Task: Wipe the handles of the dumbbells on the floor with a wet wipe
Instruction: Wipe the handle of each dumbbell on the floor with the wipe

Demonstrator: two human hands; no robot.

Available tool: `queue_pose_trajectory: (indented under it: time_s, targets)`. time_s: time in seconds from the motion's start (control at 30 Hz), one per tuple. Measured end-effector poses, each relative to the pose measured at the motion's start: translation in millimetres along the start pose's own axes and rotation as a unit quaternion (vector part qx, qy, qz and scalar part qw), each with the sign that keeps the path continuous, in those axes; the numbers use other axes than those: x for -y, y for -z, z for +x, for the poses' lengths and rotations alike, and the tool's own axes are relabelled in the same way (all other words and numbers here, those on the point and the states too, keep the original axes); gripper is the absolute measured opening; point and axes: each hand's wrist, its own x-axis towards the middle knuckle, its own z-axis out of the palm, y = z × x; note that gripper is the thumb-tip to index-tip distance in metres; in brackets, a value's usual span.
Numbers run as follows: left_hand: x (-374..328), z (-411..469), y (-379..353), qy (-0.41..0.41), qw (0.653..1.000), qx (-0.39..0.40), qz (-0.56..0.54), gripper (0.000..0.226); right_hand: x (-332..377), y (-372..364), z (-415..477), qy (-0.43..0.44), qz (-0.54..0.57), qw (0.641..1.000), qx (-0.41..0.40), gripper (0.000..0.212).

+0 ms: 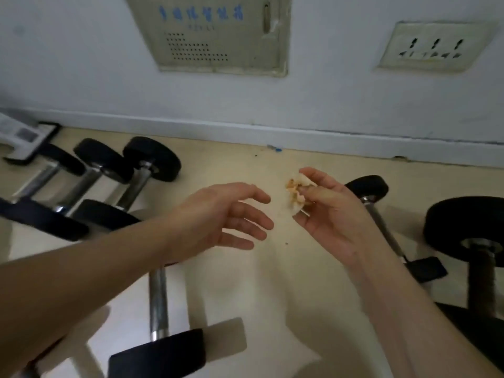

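Dumbbells [103, 175] lie on the pale floor [272, 268] below the far wall [81, 77]. Three sit side by side at far left. The centre dumbbell [158, 304] lies nearest, its chrome handle running under the left forearm. At right are a heavy dumbbell [463, 230] at the frame edge and a thin-barred dumbbell [381, 214] partly hidden behind the right hand [335, 214].

The left hand [226, 214] hovers above the floor with fingers straight and spread, its grip fully open and holding nothing. The right hand, palm up, has its grip closed on the wet wipe [297, 195]. The wipe is crumpled and stained orange-brown, pinched between thumb and fingers in the air between the hands and touching no handle.
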Motion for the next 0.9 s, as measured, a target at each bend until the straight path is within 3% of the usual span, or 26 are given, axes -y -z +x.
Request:
queue_pose_trajectory:
  time_s: [0.13, 0.27, 0.37, 0.43, 0.5, 0.57, 0.63, 0.73, 0.9]
  targets:
    - [19.3, -67.0, 32.9, -0.016, 0.991, -0.128, -0.038, 0.054, -43.4, -51.2, 5.0, -0.059, -0.054, 0.996, 0.036, 0.019]
    - [59.9, -103.5, 47.5, -0.079, 0.972, -0.22, 0.024, 0.031, -78.2, -81.4, 9.4, -0.08, -0.149, 0.983, 0.078, 0.019]
    - [108.7, -122.8, 69.7, -0.072, 0.936, -0.303, 0.16, 0.005, -105.8, -89.9, 8.5, -0.095, -0.276, 0.95, 0.108, 0.02]
    - [150.9, -132.9, 77.5, -0.003, 0.912, -0.286, 0.292, 0.014, -123.8, -87.3, 3.3, -0.112, -0.305, 0.941, 0.089, 0.019]
    - [192.6, -137.5, 75.8, 0.079, 0.891, -0.213, 0.394, 0.053, -143.3, -81.0, -1.6, -0.131, -0.281, 0.95, 0.031, 0.018]
    - [216.1, -135.5, 73.7, 0.109, 0.896, -0.2, 0.381, 0.081, -155.9, -71.9, -5.0, -0.14, -0.249, 0.958, -0.026, 0.018]
    - [226.4, -133.4, 75.9, 0.095, 0.906, -0.231, 0.341, 0.08, -168.9, -66.5, -6.0, -0.151, -0.225, 0.962, -0.037, 0.018]
    - [225.1, -133.1, 68.1, 0.059, 0.889, -0.255, 0.375, 0.06, -187.1, -65.7, -7.8, -0.172, -0.191, 0.966, -0.007, 0.014]
    - [223.3, -129.8, 37.4, -0.039, 0.83, -0.311, 0.461, 0.06, -208.0, -67.5, -13.0, -0.122, -0.374, 0.919, -0.028, 0.009]
